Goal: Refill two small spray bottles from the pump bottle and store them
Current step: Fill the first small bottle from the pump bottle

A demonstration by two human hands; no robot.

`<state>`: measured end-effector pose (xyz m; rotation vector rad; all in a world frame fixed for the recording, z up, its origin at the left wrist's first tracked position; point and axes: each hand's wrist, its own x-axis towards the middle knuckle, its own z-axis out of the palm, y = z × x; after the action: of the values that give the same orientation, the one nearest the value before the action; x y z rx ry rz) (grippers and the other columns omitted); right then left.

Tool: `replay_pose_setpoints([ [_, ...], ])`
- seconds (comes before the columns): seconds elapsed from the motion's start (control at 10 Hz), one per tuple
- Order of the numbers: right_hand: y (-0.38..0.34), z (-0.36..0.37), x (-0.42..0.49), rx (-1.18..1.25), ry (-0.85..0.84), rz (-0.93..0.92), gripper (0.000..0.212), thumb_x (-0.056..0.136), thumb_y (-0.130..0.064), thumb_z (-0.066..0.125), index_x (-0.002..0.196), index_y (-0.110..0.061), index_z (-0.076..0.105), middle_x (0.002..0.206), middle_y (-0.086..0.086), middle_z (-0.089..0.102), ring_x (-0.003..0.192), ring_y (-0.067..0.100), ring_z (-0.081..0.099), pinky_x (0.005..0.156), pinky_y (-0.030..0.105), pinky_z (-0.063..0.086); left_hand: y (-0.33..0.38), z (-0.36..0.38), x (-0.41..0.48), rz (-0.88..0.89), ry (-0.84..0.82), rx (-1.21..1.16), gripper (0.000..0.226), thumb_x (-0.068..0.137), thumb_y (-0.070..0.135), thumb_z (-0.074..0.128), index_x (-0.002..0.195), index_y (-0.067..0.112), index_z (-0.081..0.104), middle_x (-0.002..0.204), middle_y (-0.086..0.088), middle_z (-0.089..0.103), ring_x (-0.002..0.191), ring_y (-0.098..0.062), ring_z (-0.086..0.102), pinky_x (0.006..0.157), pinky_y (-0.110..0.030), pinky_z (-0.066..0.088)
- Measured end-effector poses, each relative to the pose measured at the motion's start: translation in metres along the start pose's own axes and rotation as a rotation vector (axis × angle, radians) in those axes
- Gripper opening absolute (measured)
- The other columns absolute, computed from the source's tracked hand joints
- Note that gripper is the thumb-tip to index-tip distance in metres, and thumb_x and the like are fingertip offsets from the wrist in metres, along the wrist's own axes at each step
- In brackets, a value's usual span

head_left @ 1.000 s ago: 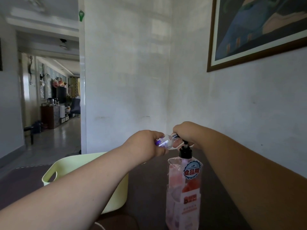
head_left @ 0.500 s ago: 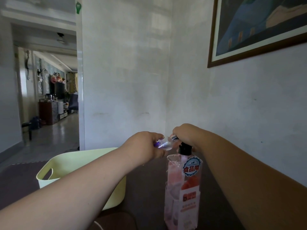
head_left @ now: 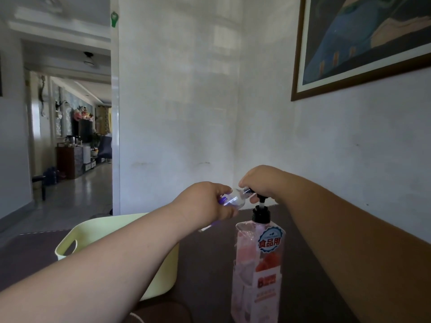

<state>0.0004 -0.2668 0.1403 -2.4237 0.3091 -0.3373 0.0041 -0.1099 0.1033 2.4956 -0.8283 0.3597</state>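
1. The left hand (head_left: 207, 202) curls round a small clear plastic spray bottle (head_left: 234, 199) with purple trim, held on its side with its neck toward 3 o'clock.
2. The right hand (head_left: 261, 183) wraps its fingers over the black pump head of the tall clear pink pump bottle (head_left: 258, 264), which stands upright on the dark bench (head_left: 205, 271).
3. A pale yellow plastic basket (head_left: 98, 227) sits at 9 o'clock of the pump bottle, partly behind the left forearm.

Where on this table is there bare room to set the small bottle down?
Bare table lies between the yellow basket and the pump bottle, and left of the basket. Crowded above the pump, where left hand and right hand meet. The right forearm hides the rest.
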Motion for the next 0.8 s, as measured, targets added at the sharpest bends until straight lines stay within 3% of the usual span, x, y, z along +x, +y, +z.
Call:
replay_pose_setpoints([
  [0.1,0.005,0.008,0.003,0.043,-0.056,0.062,0.028,0.092,-0.011,0.052,0.115,0.000,0.063,0.111,0.020,0.069,0.092,0.034,0.069,0.088,0.043,0.057,0.000,0.001,-0.001,-0.006,-0.006,-0.003,0.057,0.079,0.042,0.066,0.133,0.031,0.050,0.121,0.001,0.064,0.104,-0.021,0.062,0.080,-0.020,0.040],
  [0.2,0.012,0.018,0.018,-0.319,-0.106,0.017,0.032,0.086,-0.019,0.064,0.115,-0.007,0.065,0.079,0.004,0.064,0.065,0.020,0.062,0.056,0.029,0.051,-0.003,0.005,-0.002,0.015,-0.029,-0.018,0.048,0.080,0.038,0.066,0.126,0.029,0.058,0.112,-0.003,0.068,0.102,-0.022,0.062,0.083,-0.024,0.044],
  [0.3,0.021,0.028,0.021,-0.197,-0.053,0.083,0.040,0.082,-0.029,0.069,0.117,-0.011,0.064,0.072,0.001,0.053,0.052,0.011,0.045,0.044,0.021,0.033,-0.004,0.008,-0.004,0.004,-0.050,-0.007,0.054,0.080,0.035,0.066,0.132,0.028,0.053,0.121,-0.003,0.065,0.110,-0.021,0.060,0.092,-0.026,0.044],
  [0.4,0.024,0.030,0.024,-0.208,0.002,0.006,0.042,0.080,-0.025,0.070,0.119,-0.009,0.064,0.094,0.009,0.066,0.061,0.018,0.057,0.053,0.027,0.046,-0.005,0.009,-0.003,-0.001,-0.047,-0.003,0.057,0.081,0.036,0.065,0.135,0.029,0.049,0.128,-0.001,0.061,0.114,-0.019,0.058,0.096,-0.025,0.044],
  [0.5,0.023,0.026,0.022,-0.004,0.022,0.076,0.042,0.083,-0.022,0.067,0.122,-0.007,0.062,0.105,0.011,0.068,0.074,0.023,0.061,0.073,0.029,0.050,-0.005,0.009,-0.003,0.011,-0.041,0.005,0.056,0.081,0.037,0.065,0.134,0.029,0.050,0.127,-0.001,0.062,0.113,-0.019,0.059,0.095,-0.025,0.043],
  [0.6,0.022,0.027,0.019,0.023,-0.025,0.057,0.035,0.091,-0.015,0.055,0.122,0.000,0.060,0.120,0.018,0.064,0.087,0.024,0.058,0.086,0.034,0.052,-0.005,0.009,-0.004,-0.005,-0.033,0.011,0.058,0.080,0.038,0.065,0.135,0.029,0.048,0.128,-0.001,0.061,0.116,-0.018,0.057,0.097,-0.025,0.042],
  [0.7,0.015,0.016,0.013,0.111,-0.021,0.081,0.024,0.093,-0.011,0.048,0.105,0.003,0.063,0.108,0.019,0.066,0.085,0.024,0.059,0.077,0.033,0.052,-0.003,0.004,-0.003,-0.007,-0.021,0.000,0.059,0.080,0.038,0.066,0.135,0.030,0.048,0.127,0.000,0.062,0.116,-0.018,0.057,0.095,-0.024,0.042],
  [0.8,0.003,0.005,0.006,0.144,-0.018,0.105,0.015,0.092,-0.012,0.049,0.080,-0.007,0.057,0.083,0.010,0.066,0.067,0.022,0.061,0.053,0.021,0.042,-0.001,-0.001,-0.001,0.001,-0.001,0.001,0.059,0.079,0.039,0.067,0.134,0.030,0.049,0.123,0.000,0.064,0.112,-0.018,0.059,0.088,-0.021,0.042],
])
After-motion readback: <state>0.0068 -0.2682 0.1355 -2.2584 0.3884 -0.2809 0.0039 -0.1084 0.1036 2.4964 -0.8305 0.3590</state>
